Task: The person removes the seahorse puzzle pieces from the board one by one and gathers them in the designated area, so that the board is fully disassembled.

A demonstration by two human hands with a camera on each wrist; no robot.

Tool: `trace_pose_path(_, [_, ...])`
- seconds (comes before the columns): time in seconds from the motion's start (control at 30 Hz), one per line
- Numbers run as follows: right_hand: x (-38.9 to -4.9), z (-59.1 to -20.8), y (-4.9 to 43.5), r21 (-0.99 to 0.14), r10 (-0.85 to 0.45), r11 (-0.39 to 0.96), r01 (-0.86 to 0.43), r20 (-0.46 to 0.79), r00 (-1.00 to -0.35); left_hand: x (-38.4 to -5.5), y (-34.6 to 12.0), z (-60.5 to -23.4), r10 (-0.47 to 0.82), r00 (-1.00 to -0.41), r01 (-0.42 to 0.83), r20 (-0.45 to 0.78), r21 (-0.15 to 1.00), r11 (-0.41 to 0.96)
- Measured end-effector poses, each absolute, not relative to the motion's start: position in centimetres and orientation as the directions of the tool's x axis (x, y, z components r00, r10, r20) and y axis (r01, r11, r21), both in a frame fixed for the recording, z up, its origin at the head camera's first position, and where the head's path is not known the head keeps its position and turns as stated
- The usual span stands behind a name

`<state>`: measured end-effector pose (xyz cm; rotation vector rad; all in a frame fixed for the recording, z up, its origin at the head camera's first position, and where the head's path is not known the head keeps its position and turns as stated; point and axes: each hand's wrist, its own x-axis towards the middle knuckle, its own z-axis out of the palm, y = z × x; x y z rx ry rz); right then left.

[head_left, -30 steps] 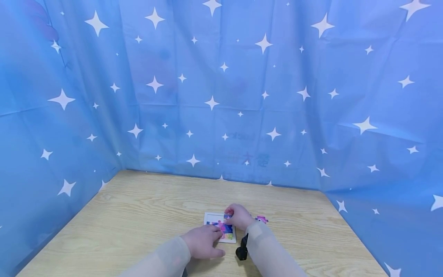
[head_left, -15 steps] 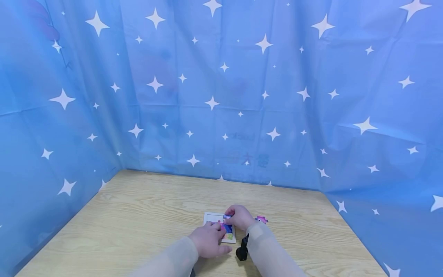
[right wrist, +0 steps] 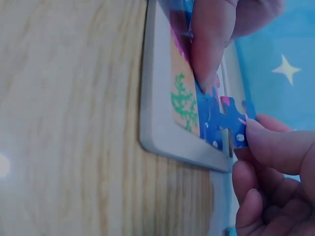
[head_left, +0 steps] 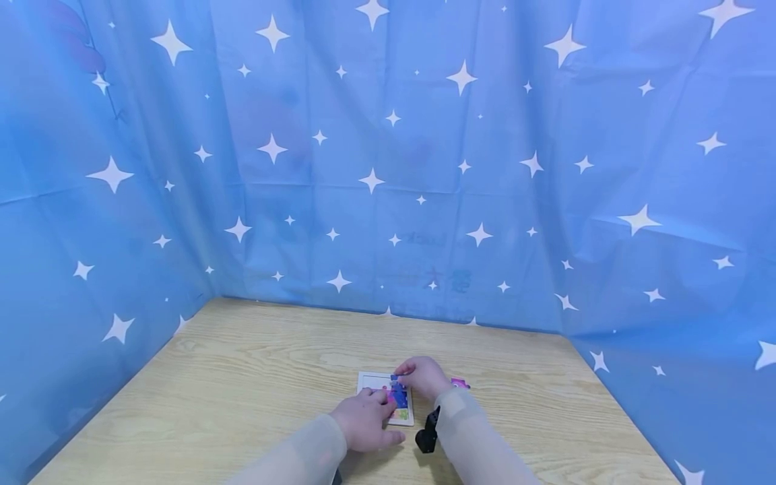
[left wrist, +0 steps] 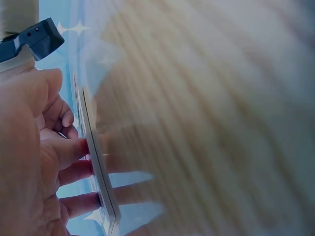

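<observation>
A small jigsaw puzzle in a white frame (head_left: 361,381) lies on the table, partly filled with coloured pieces. My left hand (head_left: 368,423) rests over the puzzle's lower left. In the left wrist view its extended fingertips (left wrist: 88,197) press on the puzzle near the frame's edge. At the puzzle's upper right, my right hand (head_left: 426,378) pinches a blue jigsaw piece (right wrist: 237,129) between thumb and fingers. That piece looks raised beside the blue pieces in the frame; whether it touches them I cannot tell. A green plant print (right wrist: 183,101) shows in one corner of the puzzle.
A loose pink jigsaw piece (head_left: 460,382) lies right of the frame, partly behind my right wrist. Wood-grain table (head_left: 254,377) surrounds the puzzle. A blue curtain (head_left: 388,222) with white stars stands behind and at both sides.
My left hand has slid slightly right over the puzzle, then stayed there. My right hand has shifted a little to the right, and more of the blue piece shows.
</observation>
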<state>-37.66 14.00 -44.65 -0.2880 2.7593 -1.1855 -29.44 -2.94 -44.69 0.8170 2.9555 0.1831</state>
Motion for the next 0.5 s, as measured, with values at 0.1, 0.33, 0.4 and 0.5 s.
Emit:
trace_pose_path(0.1, [-37.64, -44.69, 14.17, -0.717, -0.222, 0.684, -0.133, -0.03, -0.975, -29.47, -2.93, -44.75, 0.517, -0.855, 0.508, -0.041, 0.134, 0.851])
trace_pose_path(0.33, [-37.68, -45.03, 14.45, -0.737, -0.235, 0.661, -0.144, -0.02, -0.972, -29.58, -3.02, -44.9, 0.52, -0.853, 0.509, -0.043, 0.143, 0.849])
trace_pose_path(0.4, [-37.75, -45.09, 14.57, -0.754, -0.23, 0.643, -0.136, -0.02, -0.973, -29.54, -3.03, -44.87, 0.518, -0.854, 0.508, -0.042, 0.147, 0.849])
trace_pose_path(0.5, [-37.88, -45.13, 14.85, -0.789, -0.221, 0.601, -0.127, -0.012, -0.975, -29.41, -3.02, -44.7, 0.519, -0.854, 0.508, -0.044, 0.152, 0.848])
